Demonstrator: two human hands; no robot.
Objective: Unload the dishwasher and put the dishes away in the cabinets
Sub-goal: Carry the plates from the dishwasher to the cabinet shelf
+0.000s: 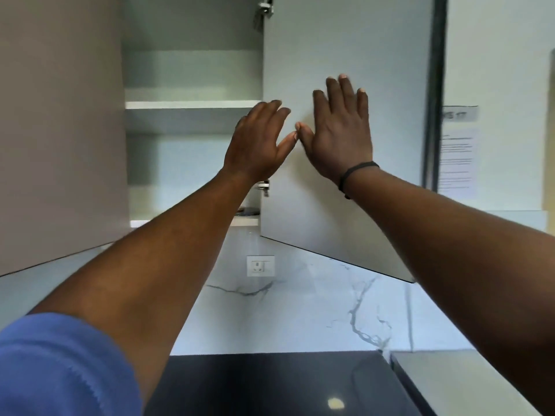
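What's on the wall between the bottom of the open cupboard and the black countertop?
In the head view, a white wall socket sits on the marble backsplash below the open cupboard and above the black countertop; otherwise only veined marble shows.

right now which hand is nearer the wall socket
Left. The left hand is up almost directly above the socket; the right hand is above and farther right, on the door.

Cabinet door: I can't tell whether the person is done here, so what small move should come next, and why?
Probably swing the cabinet door shut. It stands open, the right hand lies flat against its face, the left hand beside it holds nothing, and the visible shelves show no dish being placed.
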